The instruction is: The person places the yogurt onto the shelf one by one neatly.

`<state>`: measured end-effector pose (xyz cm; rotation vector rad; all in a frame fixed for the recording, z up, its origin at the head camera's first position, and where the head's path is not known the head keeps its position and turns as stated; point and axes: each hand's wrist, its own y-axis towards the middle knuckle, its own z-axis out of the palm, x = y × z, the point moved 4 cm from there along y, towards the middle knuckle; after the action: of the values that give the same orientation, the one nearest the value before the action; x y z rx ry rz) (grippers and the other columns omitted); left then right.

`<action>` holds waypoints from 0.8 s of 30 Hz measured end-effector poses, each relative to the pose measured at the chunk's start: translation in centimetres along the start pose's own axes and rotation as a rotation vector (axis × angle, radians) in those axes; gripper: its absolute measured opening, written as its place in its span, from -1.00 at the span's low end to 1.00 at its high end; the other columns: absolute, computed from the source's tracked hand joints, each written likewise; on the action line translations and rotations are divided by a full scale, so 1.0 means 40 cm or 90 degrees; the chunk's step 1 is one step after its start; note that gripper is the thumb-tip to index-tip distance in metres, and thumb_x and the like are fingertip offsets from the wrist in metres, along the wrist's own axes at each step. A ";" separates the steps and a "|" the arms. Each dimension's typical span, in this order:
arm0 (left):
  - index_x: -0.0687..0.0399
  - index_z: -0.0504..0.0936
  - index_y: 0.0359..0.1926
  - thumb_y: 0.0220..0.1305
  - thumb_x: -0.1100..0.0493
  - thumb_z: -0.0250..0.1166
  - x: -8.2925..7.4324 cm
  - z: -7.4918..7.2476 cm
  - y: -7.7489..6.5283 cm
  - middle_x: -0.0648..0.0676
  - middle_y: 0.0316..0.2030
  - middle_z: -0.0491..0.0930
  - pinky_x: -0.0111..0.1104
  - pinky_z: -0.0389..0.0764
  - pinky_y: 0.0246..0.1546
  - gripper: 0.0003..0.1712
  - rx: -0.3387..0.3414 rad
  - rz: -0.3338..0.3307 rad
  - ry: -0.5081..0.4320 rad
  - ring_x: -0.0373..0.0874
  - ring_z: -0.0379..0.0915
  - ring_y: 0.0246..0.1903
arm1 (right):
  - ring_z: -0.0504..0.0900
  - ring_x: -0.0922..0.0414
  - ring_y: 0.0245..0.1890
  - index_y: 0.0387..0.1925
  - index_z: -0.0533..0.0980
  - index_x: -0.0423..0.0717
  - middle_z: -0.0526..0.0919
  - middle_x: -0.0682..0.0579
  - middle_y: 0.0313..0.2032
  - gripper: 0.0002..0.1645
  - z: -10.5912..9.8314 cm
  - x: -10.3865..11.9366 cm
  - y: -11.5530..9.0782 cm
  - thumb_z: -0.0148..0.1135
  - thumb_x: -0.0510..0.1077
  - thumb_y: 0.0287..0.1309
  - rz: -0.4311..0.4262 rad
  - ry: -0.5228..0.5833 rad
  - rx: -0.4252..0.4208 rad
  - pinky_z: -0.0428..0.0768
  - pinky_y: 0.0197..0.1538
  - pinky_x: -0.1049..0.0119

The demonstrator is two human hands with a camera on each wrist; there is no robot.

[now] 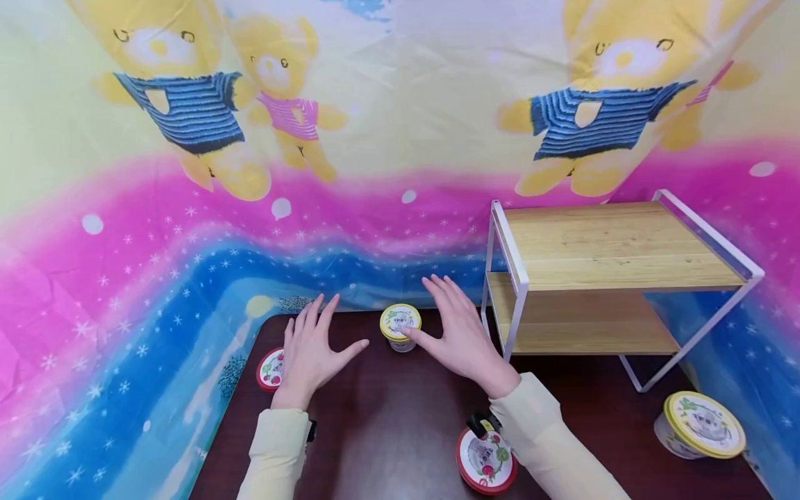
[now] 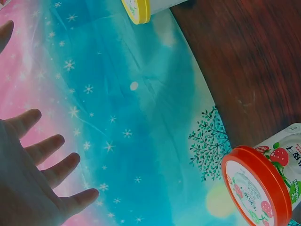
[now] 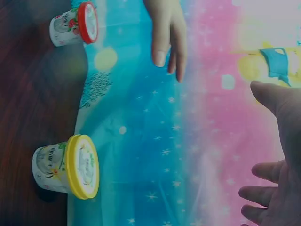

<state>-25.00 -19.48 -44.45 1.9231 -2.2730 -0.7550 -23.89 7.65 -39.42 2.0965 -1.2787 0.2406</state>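
Head: L hand (image 1: 315,354) & R hand (image 1: 459,330) hover over table (image 1: 387,430), fingers straight, spread, holding nothing. Poss. trouble: wrist device (image 1: 480,423) on R arm could clip near red-lid tub (image 1: 486,462) if forearm drops; shelf (image 1: 587,326) is close by, might get bumped on a rightward swing. Far yellow-lid tub (image 1: 400,321) stands upright btwn hands nr back edge; R thumb overlaps its lid in this view. Left red-lid tub (image 1: 269,369) partly hidden behind L hand.

L wrist: fingers apart, nothing held. A careless sweep could prob. tip left red-lid tub; it's at lower R of frame, clear of fingertips.

R wrist: thumb & fingers apart, nothing held. Too hard a push could shove far yellow-lid tub off back edge; it sits well apart from fingers, no contact.
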 end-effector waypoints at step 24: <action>-0.15 0.18 0.39 -0.08 -0.53 0.18 0.038 0.000 -0.063 0.14 0.26 0.25 0.15 0.03 0.18 0.07 -0.046 -0.038 -0.009 0.11 0.13 0.21 | 0.18 0.22 0.26 0.33 0.21 0.26 0.26 0.23 0.26 -0.17 -0.180 0.068 -0.053 0.34 0.14 0.04 -0.054 0.179 -0.149 0.27 0.21 0.11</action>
<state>-23.02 -21.16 -45.86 1.9682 -2.1727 -0.8479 -19.46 10.81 -33.56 1.8381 -0.9990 0.3200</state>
